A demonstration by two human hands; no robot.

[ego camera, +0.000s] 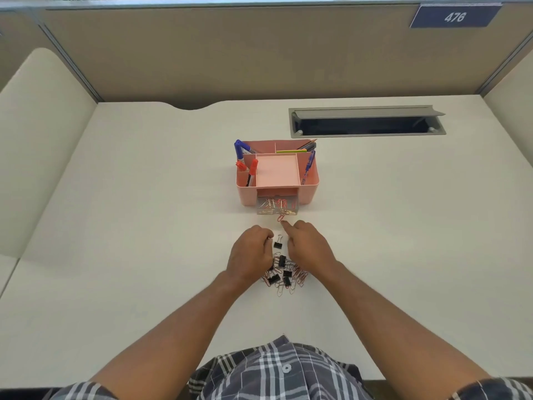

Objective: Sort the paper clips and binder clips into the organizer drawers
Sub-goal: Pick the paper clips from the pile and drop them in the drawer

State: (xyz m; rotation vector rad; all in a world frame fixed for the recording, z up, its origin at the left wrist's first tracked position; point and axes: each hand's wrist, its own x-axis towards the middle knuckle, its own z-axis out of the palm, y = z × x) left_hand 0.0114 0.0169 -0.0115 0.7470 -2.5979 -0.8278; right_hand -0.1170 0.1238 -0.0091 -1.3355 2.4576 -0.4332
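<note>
1. A pink organizer stands mid-desk, well in from the desk's edges, nearer the far edge than the pile is.
2. Its clear drawer is pulled out toward the near edge and holds a heap of paper clips, red and pale ones mixed.
3. One red clip lies on the desk just in front of the drawer, touching or nearly touching its front.
4. The right hand rests over the desk with its index finger stretched out toward that clip, tip just short of it; the other fingers curl under, and this grip holds nothing that shows.
5. The left hand lies beside it with fingers curled downward; whether its grip pinches anything cannot be told.
6. A lone binder clip sits between the two hands.
7. The pile of black binder clips and red paper clips lies tangled between the wrists, toward the near edge.
8. Pens and pencils stand in the organizer's top compartments; the middle tray looks bare.
9. A grey cable hatch is open near the far right of the desk.
</note>
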